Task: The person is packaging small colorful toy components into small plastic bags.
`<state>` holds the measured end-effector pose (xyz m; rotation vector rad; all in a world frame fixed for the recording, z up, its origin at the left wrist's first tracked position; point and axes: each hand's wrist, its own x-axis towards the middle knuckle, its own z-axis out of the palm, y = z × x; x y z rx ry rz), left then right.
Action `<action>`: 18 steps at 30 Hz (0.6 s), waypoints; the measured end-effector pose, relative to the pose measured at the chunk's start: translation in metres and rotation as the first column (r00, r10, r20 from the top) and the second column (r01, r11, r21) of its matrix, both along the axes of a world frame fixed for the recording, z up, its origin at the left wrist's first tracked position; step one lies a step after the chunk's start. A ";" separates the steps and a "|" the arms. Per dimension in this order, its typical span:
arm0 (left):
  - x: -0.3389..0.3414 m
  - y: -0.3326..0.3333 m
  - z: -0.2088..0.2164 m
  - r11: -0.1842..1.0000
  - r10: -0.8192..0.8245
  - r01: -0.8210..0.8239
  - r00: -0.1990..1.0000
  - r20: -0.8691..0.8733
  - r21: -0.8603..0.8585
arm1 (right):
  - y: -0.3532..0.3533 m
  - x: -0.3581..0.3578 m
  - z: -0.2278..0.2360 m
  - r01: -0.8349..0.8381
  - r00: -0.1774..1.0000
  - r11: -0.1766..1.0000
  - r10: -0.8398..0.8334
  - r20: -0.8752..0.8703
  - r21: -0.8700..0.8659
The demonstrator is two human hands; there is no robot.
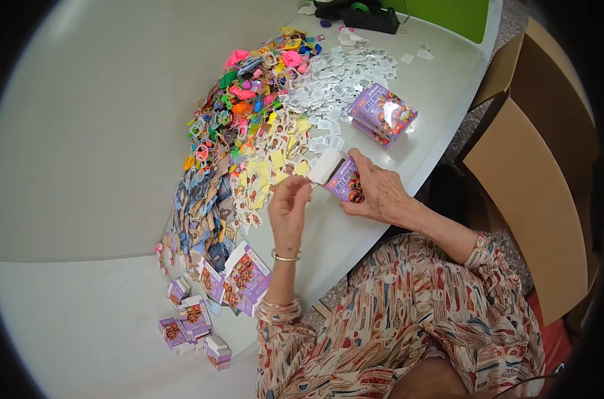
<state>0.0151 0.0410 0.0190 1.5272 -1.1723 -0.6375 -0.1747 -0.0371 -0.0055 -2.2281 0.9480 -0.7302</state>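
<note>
My right hand point(383, 193) grips a small purple cardboard box point(347, 182), thumb on the near side and fingers on the far side. The box's white end flap stands open toward the left. Beside that open end, my left hand point(288, 211) has its thumb and fingers pinched together; whatever they hold is too small to make out. Just beyond the hands lie small picture cards with yellow pieces point(270, 159). A stack of closed purple boxes point(383, 113) sits farther off, near the table's right edge.
Colourful small trinkets point(245, 100) heap up at the far left, next to a pile of white slips point(342, 78). Bluish packets point(197, 207) and more purple boxes point(247, 269) lie at left. A tape dispenser point(371, 18) stands at the back; a large open carton point(528, 199) is at right.
</note>
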 end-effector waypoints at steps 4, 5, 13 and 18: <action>-0.014 0.002 -0.010 0.984 -0.040 0.135 0.807 -0.589 0.117 | 0.000 -0.001 0.006 -0.064 0.998 0.994 0.066 -0.021 0.089; -0.011 -0.001 -0.008 0.966 -0.040 0.214 0.672 -0.740 0.142 | 0.000 -0.002 0.006 -0.087 0.996 0.993 0.087 -0.001 0.083; -0.010 -0.017 -0.006 0.843 -0.010 0.504 0.368 -0.930 0.191 | -0.012 -0.012 -0.001 -0.215 0.976 0.976 0.216 0.028 -0.027; -0.026 -0.008 -0.009 0.913 -0.158 0.368 0.720 -0.675 0.179 | -0.017 -0.016 -0.004 -0.239 0.970 0.970 0.236 -0.054 -0.045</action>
